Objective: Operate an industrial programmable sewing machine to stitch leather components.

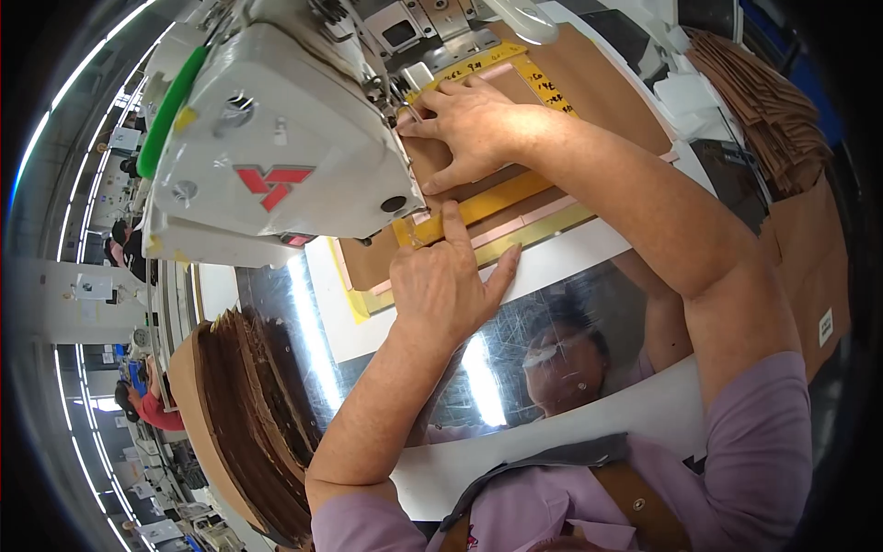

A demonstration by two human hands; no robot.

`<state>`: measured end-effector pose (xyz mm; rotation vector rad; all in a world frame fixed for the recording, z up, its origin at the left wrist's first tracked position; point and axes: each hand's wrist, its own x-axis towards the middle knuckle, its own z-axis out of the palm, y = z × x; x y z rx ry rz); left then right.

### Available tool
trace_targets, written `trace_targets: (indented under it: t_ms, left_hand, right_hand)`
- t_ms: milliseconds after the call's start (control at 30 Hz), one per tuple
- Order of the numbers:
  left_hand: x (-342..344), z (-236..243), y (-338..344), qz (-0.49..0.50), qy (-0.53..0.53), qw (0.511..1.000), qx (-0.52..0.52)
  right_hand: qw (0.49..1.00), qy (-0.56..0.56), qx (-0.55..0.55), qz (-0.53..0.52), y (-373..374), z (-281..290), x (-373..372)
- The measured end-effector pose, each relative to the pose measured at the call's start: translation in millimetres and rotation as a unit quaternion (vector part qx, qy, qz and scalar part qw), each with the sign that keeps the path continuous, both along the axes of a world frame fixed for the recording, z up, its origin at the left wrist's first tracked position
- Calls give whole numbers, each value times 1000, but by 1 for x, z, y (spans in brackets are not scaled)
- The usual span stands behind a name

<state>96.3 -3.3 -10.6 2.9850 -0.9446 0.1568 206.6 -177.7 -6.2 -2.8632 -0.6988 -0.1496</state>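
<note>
A brown flat panel, leather-like, lies under the head of a white sewing machine. Over it sits a yellow template frame with dark handwriting and a yellow crossbar. My right hand rests palm down on the panel, fingers spread, close by the machine's presser area. Nearer to me, my left hand stretches its index finger to the crossbar. Its thumb reaches the frame's lower yellow edge, and the other fingers are curled. The machine head hides the needle and part of the panel.
A shiny metal surface lies before me, with a white sheet under the frame. Stacked brown pieces stand at the left, and another brown stack at the far right. Other people sit in the background at left.
</note>
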Motion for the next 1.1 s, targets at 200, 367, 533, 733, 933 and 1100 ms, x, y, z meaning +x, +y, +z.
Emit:
trace_targets:
  t_ms: [200,367,533,733,933,1100]
  left_hand:
    - [7,-9,2,-24,-33,999,24]
    - [6,-5,3,-17,-30,999,2]
    - [4,-8,2,-40,-43,998,-33]
    - [1,-1,8,-26,-13,999,-29]
    - [-7,-5,23,-81,-71,992,-70]
    - [-18,0,44,-80,-37,992,-91]
  right_hand:
    - [998,43,-40,-25,4,5,4]
    - [995,68,-73,-31,10,14,3]
    - [998,53,-40,-17,3,11,3]
    - [998,56,3,-16,5,11,6]
    - [999,37,36,12,3,1,3]
    - [997,19,59,36,0,-5,-10]
